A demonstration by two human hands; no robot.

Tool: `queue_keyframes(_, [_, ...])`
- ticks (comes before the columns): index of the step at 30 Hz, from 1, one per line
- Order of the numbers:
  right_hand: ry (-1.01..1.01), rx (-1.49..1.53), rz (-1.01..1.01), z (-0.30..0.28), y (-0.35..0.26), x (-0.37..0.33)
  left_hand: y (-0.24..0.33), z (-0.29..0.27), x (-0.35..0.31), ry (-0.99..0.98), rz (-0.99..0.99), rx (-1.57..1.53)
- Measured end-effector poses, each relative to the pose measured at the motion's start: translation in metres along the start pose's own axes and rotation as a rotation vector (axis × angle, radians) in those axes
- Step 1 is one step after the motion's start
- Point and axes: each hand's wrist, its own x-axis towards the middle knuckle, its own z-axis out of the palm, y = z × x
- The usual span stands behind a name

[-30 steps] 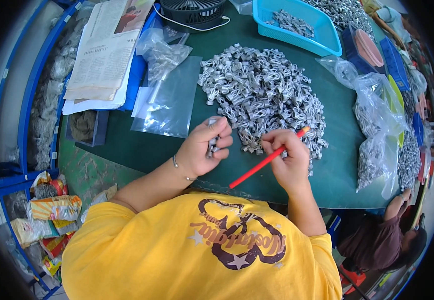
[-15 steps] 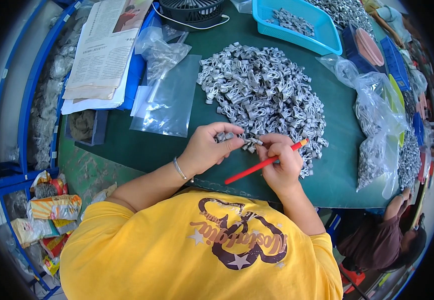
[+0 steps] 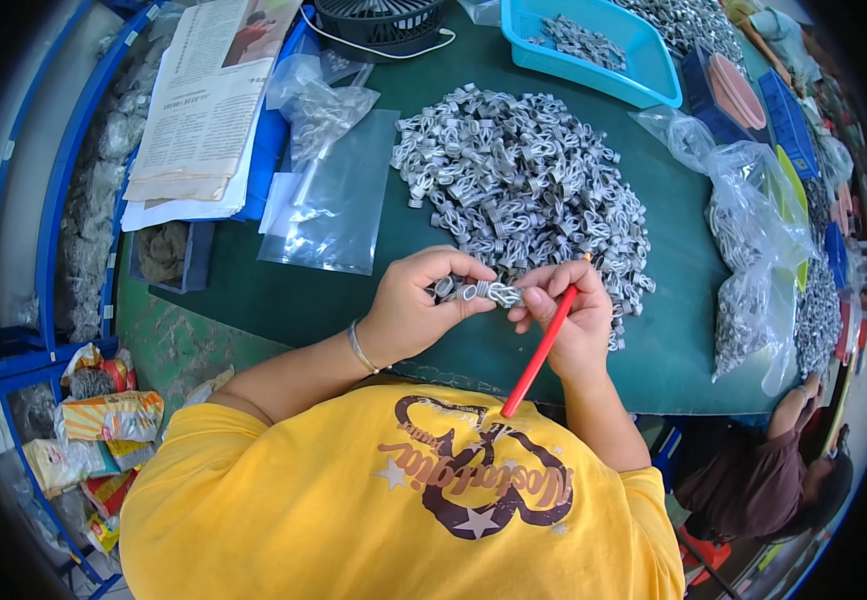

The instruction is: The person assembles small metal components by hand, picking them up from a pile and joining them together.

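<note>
My left hand is closed on several small grey looped metal fittings, threaded collars with twisted loops, pinched between thumb and fingers. My right hand has its thumb and forefinger against the loop end of the outermost fitting. A slim red pen-like stick rests in that same hand, its yellowish tip pointing away from me and its lower end toward my shirt. Just beyond both hands spreads a large heap of the same fittings on the green tabletop.
Flat clear bags and a newspaper stack lie left. At the back stand a black fan and a turquoise basket holding fittings. A filled clear bag lies right; a person in a dark top is beyond it.
The red stick has swung steeper, its lower end now nearer my shirt. My right hand has turned, and the fittings in my left hand show more openly between the hands.
</note>
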Motion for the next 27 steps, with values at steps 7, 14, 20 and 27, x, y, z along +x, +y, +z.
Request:
queue_keyframes(7, [-0.057,0.126,-0.044,-0.005,0.015,-0.001,0.005,0.004,0.0,0.012,0.02,-0.15])
queue_keyframes(14, [0.065,-0.197,-0.465,0.005,0.01,-0.004,0.006,0.003,-0.004,0.004,-0.187,-0.283])
queue_keyframes(20, [0.022,-0.545,-0.782,0.011,0.001,-0.004,0.007,0.005,-0.001,0.008,-0.552,-0.713])
queue_keyframes(27, [0.079,-0.411,-0.664,0.018,0.004,-0.005,0.002,0.006,-0.003,0.027,-0.613,-0.883])
